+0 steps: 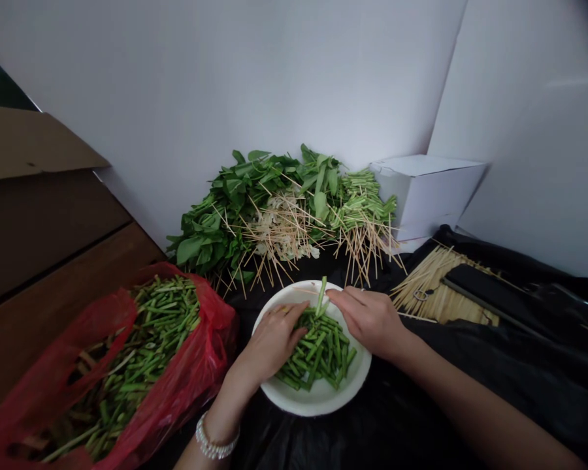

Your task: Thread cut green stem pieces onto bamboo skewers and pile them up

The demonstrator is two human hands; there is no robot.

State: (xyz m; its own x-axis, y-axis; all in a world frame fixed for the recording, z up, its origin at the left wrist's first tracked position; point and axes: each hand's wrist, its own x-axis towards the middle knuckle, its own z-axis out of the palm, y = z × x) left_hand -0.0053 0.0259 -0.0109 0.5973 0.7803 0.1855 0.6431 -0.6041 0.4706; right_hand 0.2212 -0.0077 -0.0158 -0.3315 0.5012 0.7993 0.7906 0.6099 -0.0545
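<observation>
A white bowl (318,398) on black sheeting holds several short cut green stems (321,349). My left hand (272,339) rests on the stems at the bowl's left side, fingers bent and together. My right hand (370,320) sits at the bowl's upper right, fingers curled inward, pinching one green stem piece (321,297) that stands upright between both hands' fingertips. A pearl bracelet (215,440) circles my left wrist.
A red plastic bag (186,385) full of cut stems lies at the left. Skewered leafy greens (274,209) are piled by the wall. Bare bamboo skewers (436,294) lie to the right, a white box (428,189) behind them. Brown cardboard (39,222) stands at the far left.
</observation>
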